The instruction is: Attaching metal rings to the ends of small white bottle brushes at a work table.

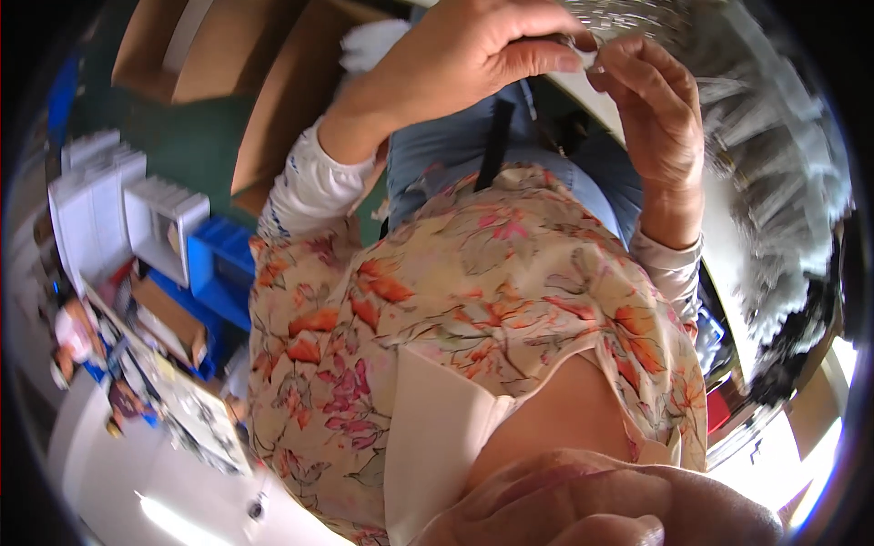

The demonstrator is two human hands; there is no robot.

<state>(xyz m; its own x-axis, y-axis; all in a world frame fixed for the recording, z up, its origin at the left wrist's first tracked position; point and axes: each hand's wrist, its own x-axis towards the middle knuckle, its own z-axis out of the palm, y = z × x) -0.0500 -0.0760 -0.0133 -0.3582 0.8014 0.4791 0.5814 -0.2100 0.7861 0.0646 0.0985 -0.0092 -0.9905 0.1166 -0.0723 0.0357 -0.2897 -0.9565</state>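
Observation:
At the top of the head view both my hands meet over the edge of a pale table (594,102). My left hand (455,65) is closed, thumb and fingers pinched together, with a sliver of something dark and thin showing between them. My right hand (657,109) is closed too, its fingertips pinched close against the left ones. A tiny pale piece shows between the two hands, too small to name. Just beyond the fingertips lies a pile of thin, shiny wire-like pieces (637,16). Right of my right hand spreads a heap of translucent greyish pieces (765,173), blurred.
Open cardboard boxes (223,55) stand on the green floor (187,136) to the left. Grey plastic bins (96,205) and a blue bin (221,259) are farther left. Other people (80,329) are at a long table (187,400) at the lower left.

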